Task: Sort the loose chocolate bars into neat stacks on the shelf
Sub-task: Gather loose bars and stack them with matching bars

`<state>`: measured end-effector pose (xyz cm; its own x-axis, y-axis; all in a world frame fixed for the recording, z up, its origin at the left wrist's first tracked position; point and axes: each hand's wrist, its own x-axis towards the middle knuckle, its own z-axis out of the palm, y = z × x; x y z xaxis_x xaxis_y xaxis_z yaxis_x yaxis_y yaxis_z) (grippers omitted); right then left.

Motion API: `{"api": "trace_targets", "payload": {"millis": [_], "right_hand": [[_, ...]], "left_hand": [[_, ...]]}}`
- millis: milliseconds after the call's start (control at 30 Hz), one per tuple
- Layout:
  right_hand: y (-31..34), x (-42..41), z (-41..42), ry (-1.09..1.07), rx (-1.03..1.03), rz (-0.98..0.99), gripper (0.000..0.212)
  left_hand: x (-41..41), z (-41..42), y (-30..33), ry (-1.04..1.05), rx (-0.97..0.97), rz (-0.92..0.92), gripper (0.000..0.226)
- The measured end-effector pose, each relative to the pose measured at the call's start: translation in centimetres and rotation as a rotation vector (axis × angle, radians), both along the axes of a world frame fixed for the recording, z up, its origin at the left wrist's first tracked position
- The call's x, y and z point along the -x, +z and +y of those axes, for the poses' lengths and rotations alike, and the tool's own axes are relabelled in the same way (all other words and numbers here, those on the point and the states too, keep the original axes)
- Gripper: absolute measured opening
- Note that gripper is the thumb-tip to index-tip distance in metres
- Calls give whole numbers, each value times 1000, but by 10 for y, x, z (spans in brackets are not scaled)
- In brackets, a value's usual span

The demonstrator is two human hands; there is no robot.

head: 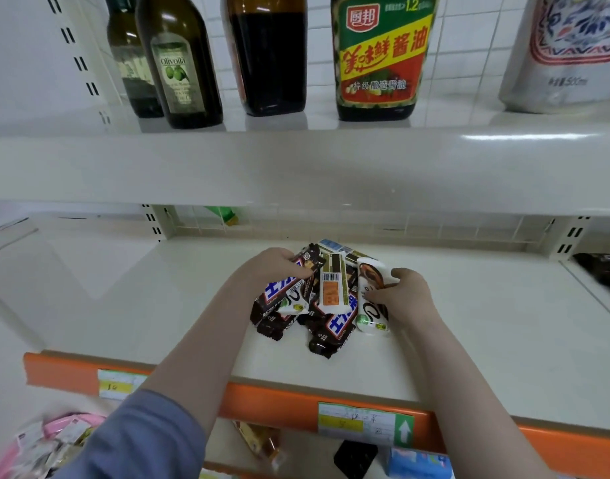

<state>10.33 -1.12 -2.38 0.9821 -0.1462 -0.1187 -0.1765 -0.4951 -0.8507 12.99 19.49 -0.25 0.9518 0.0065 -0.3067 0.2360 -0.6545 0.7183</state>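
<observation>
Cream shelf (452, 323) with an orange front edge (279, 402) spanning the view, price labels (362, 423) stuck to that edge; upper shelf (296, 167) above carrying an olive oil bottle (179, 63), a dark bottle (269, 57), a soy sauce bottle (379, 57) and a white pouch (569, 53) side by side; near the middle of the lower shelf, a loose heap of chocolate bars (326, 299), overlapping and lying at mixed angles; dark brown bars with blue lettering (341, 326) underneath and toward the front, white wrapped bars (332, 288) across the top. Left hand (279, 266) on the heap's left side, fingers curled around a dark brown bar (310, 261) at the back; right hand (403, 295) on the heap's right side, fingers and thumb wrapped around a white bar (372, 274) lying lengthwise; grey sleeve (141, 437) low at the left.
</observation>
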Motion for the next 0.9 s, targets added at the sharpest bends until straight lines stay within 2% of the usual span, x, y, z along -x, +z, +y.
{"api": "trace_targets", "payload": {"millis": [100,167,200,333,467,700,900], "right_hand": [[1,1,-1,-2,-12,-5,51],[0,1,-1,43,-22,5,40],[0,1,0,80,-18,12,32],[-3,1,2,134,-14,10,15],[-3,4,2,120,-22,-4,8],[-6,11,1,63,-74,-51,27],[-6,21,-15,43,-143,-145,16]], "left_hand": [[-2,-1,-4,75,19,20,51],[-3,0,-5,124,22,97,70],[-2,1,-5,128,1,139,72],[3,-3,-7,140,-19,162,62],[10,-5,-6,155,60,95,35],[44,3,-11,388,433,-79,33],[77,1,-13,561,947,-71,30]]}}
